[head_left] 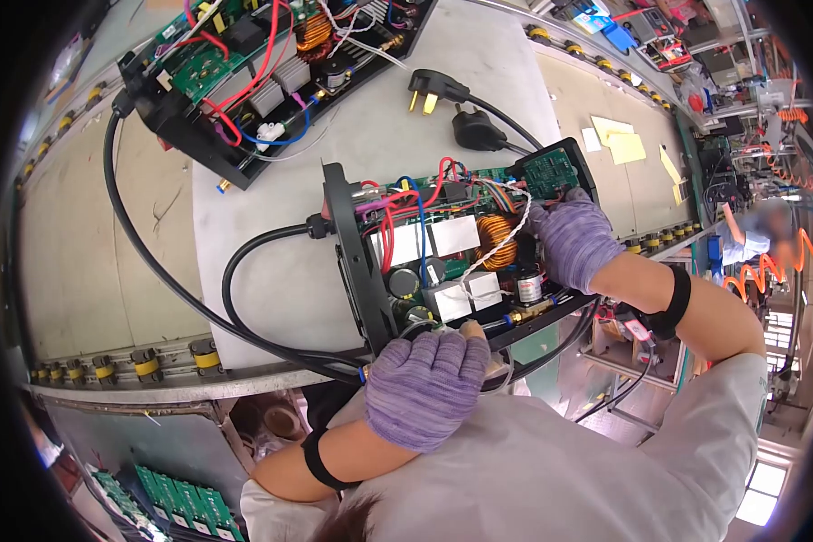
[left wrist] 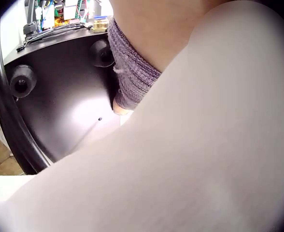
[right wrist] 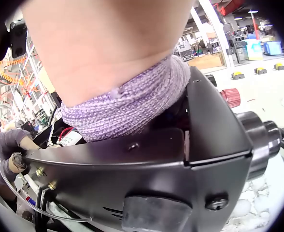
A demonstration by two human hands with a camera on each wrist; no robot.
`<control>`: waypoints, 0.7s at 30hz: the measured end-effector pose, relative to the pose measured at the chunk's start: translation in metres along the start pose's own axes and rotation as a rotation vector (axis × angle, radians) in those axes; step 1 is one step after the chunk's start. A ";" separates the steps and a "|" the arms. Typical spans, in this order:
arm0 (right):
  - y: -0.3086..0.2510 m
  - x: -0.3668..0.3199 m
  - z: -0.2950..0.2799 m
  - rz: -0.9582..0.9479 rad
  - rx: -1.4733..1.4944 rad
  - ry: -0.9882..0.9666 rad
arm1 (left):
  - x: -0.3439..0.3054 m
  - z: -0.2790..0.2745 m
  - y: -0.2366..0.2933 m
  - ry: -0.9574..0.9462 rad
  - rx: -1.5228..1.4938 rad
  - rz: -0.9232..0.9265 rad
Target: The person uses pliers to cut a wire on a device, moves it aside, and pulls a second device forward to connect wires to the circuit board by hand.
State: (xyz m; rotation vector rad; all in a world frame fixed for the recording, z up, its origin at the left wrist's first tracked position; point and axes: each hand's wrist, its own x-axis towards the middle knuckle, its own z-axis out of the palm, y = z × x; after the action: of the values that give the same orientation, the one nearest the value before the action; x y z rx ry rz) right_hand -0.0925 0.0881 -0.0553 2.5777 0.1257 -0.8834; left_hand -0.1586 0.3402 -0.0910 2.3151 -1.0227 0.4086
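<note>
An open black electronics case (head_left: 361,262), filled with boards, wires, a copper coil (head_left: 495,242) and capacitors, lies before me. My left hand (head_left: 425,388), in a purple knit glove with bare fingertips, grips the case's near edge beside the brass fittings (head_left: 519,316). In the left wrist view, its glove (left wrist: 130,72) lies against the underside by the rubber feet (left wrist: 23,81). My right hand (head_left: 578,239), gloved alike, reaches inside at the right end, fingertips at the green circuit board (head_left: 549,172). In the right wrist view, its cuff (right wrist: 127,104) hides the fingers; I cannot tell what they hold.
A second open case (head_left: 199,135) stands at the back left. Behind the near case lie two black plugs (head_left: 438,88). A thick black cable (head_left: 122,199) loops along the left. Roller rails (head_left: 144,364) border the bench, and yellow paper notes (head_left: 625,144) lie at right.
</note>
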 end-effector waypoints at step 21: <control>-0.003 0.008 -0.005 -0.053 -0.185 -0.055 | -0.001 -0.007 -0.004 -0.127 0.030 0.058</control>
State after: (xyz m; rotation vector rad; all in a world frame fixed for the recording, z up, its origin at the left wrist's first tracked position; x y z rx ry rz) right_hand -0.0843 0.0928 -0.0578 2.3868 0.2494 -0.9161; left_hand -0.1566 0.3469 -0.0877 2.3673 -1.1536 0.3048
